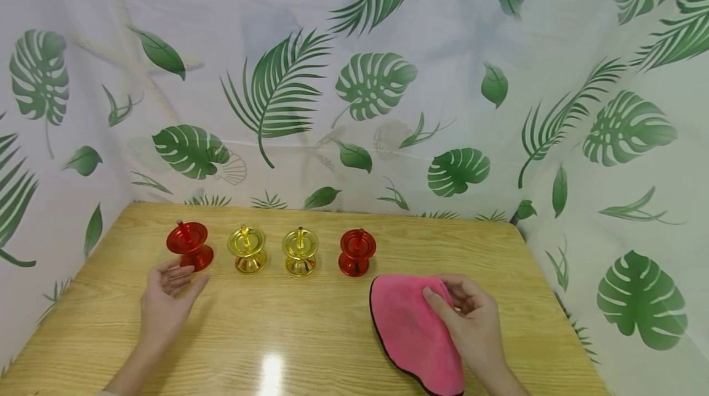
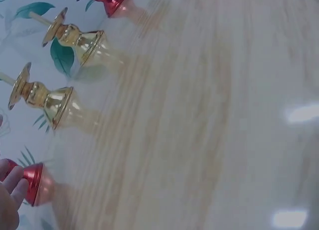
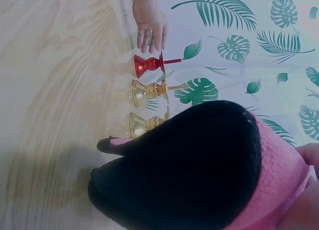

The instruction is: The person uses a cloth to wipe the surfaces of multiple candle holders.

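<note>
Four candle holders, each with an upright spike, stand in a row on the table. My left hand (image 1: 165, 307) is at the leftmost red candle holder (image 1: 194, 255), its relaxed fingers overlapping the base in the head view. To the right come one gold candle holder (image 1: 250, 262), another gold candle holder (image 1: 301, 265) and a second red candle holder (image 1: 354, 263). Between thumb and fingers, my right hand (image 1: 479, 322) pinches a pink cloth (image 1: 410, 322) with black edging. The cloth's black underside (image 3: 174, 185) hangs folded in the right wrist view, hiding part of the row.
The wood-grain table (image 1: 299, 328) ends at a white leaf-printed curtain (image 1: 310, 168) just behind the row. The curtain also hangs along both sides. A bright light reflection (image 1: 271, 371) lies on the tabletop near the front.
</note>
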Motion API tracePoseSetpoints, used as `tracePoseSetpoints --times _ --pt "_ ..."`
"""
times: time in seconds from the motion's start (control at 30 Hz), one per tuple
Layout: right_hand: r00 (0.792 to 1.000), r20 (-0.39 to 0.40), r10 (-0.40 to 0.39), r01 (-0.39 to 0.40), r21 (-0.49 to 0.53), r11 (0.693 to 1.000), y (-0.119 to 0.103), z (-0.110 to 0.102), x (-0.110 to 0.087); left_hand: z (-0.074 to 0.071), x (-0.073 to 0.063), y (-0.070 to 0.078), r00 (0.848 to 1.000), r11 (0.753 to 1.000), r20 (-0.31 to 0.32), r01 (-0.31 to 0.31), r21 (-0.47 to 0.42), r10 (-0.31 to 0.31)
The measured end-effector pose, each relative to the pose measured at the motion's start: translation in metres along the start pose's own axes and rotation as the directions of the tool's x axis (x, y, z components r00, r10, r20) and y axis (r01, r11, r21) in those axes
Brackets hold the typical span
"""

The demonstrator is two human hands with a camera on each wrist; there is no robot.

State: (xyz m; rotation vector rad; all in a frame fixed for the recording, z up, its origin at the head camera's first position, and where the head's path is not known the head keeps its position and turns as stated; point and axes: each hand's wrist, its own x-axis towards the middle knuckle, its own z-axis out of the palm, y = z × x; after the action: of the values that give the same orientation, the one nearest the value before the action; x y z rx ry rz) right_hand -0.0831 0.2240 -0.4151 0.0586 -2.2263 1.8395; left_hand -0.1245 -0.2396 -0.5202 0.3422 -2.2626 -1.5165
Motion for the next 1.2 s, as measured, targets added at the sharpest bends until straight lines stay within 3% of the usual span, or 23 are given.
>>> tracePoseSetpoints --times 0.17,0.3,0.53,0.7,0.87,1.2 --pt "1.0 -0.004 -0.014 0.014 0.004 1.0 0.0 0.0 0.0 -0.017 0.009 -0.006 0.998 0.999 -0.059 0.002 0.033 0.0" --pt "1.0 -0.014 -0.02 0.021 0.006 1.0 0.0 0.002 -0.001 -0.021 0.021 -0.01 0.999 0.998 -0.031 0.034 0.061 -0.032" --pt "0.999 -0.025 -0.023 0.023 -0.006 1.0 0.0 0.003 0.0 -0.017 0.043 -0.013 0.991 0.989 0.082 0.1 0.106 -0.109" --pt "1.0 -0.021 -0.022 0.022 -0.002 1.0 0.0 0.003 0.0 -0.009 0.053 -0.01 0.988 0.987 0.057 0.135 0.089 -0.14" --pt "1.0 -0.028 -0.009 0.009 -0.019 1.0 0.0 0.002 0.0 -0.004 0.057 -0.011 0.991 0.99 0.032 0.13 0.053 -0.132" --pt "0.999 -0.031 -0.027 0.027 -0.015 1.0 -0.001 0.001 0.001 -0.002 0.061 -0.014 0.981 0.984 0.071 0.18 0.015 -0.18"
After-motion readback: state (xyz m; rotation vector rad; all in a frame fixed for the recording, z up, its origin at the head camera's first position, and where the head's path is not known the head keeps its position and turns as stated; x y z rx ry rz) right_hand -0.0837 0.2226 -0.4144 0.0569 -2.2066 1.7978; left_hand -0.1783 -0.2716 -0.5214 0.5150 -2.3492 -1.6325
